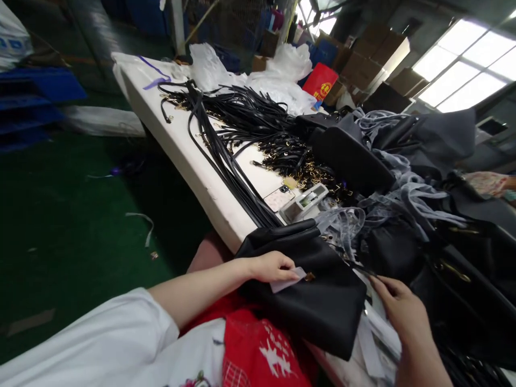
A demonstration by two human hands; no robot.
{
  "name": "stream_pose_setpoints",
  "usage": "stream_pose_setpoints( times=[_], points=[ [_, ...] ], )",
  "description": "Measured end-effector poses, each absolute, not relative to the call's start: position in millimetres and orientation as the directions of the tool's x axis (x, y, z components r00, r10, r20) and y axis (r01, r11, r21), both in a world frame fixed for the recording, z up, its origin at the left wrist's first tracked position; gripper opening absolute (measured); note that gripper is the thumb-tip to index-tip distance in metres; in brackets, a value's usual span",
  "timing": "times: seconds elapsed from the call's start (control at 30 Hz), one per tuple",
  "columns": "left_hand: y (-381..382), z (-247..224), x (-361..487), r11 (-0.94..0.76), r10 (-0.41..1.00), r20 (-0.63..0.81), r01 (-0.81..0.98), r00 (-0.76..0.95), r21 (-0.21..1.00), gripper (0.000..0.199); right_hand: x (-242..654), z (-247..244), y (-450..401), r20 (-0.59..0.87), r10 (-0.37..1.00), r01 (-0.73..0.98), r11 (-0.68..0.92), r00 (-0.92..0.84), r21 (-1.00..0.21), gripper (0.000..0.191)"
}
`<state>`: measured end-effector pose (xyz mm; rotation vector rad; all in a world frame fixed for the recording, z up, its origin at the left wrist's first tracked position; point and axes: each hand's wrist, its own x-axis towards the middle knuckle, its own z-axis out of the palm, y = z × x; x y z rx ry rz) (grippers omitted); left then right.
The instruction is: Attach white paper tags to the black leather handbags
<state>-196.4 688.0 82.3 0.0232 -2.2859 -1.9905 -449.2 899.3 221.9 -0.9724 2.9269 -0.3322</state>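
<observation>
In the head view, one smooth, black, leather-look bag (322, 301) spans the white table's (193, 177) near edge, open green floor (97, 215) lying left. The left hand's (274, 267) grip pinches one pale, flat card (284, 285) against it; the right hand's (403, 306) narrows on a thin black strap (360, 268) (its far end is unclear). One phone (279, 198) lies beyond.

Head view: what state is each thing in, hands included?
Left hand: closed on a white card, over the black bag
Right hand: fingertips at a thin black strip, grip unclear
Black bag: lying across the table edge; open or closed, cannot tell
Black straps: loose, laid out lengthwise
Phone: lying camera side up
Translucent plastic: crumpled
Purple ribbon: loose, untied
</observation>
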Motion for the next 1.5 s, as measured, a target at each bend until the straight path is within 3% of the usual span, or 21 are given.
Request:
stream_pose_setpoints(
  times=[0.07,0.17,0.3,0.43,0.5,0.57,0.63,0.73,0.87,1.2,1.5],
  points=[
    [687,82,-197,0.104,-0.086,0.068,0.059,-0.994,0.993,0.042,-430,236,892,-0.122,-0.608,-0.524,0.756,-0.784,-0.393,0.045],
    [689,83,-194,0.072,-0.108,0.053,0.045,-0.993,0.996,0.045,-376,240,878,-0.315,-0.682,-0.264,0.603,-0.660,-0.753,0.050],
    [696,87,-180,-0.007,-0.146,0.009,0.011,-0.989,1.000,0.053,-286,233,875,-0.373,-0.852,-0.149,0.450,-0.367,-0.881,0.046],
    [704,98,-166,-0.111,-0.182,-0.049,-0.029,-0.982,0.993,0.057,-251,222,893,-0.397,-0.915,-0.314,0.397,-0.067,-0.862,0.030],
    [706,106,-165,-0.136,-0.184,-0.059,-0.034,-0.981,0.990,0.055,-262,211,902,-0.365,-0.915,-0.338,0.403,-0.172,-0.851,0.027],
    [708,114,-168,-0.119,-0.159,-0.046,-0.027,-0.986,0.993,0.053,-280,197,908,-0.245,-0.876,-0.302,0.386,-0.415,-0.872,0.028],
    [710,122,-174,-0.082,-0.114,-0.034,-0.025,-0.993,0.996,0.052,-297,186,911,-0.126,-0.768,-0.245,0.348,-0.628,-0.905,0.033],
    [716,131,-184,-0.074,-0.064,-0.053,-0.048,-0.996,0.996,0.053,-312,179,913,-0.098,-0.600,-0.094,0.280,-0.794,-0.955,0.037],
    [724,136,-196,-0.028,-0.050,-0.057,-0.055,-0.997,0.998,0.054,-320,176,913,-0.160,-0.561,0.045,0.213,-0.812,-0.976,0.037],
    [724,142,-206,0.227,-0.003,0.035,0.033,-0.999,0.973,0.049,-329,168,907,-0.137,-0.530,0.069,0.145,-0.837,-0.987,0.043],
    [726,146,-209,0.269,0.099,0.021,0.047,-0.995,0.962,0.044,-331,182,899,-0.275,-0.634,0.358,-0.004,-0.723,-0.934,0.028]
  ],
)
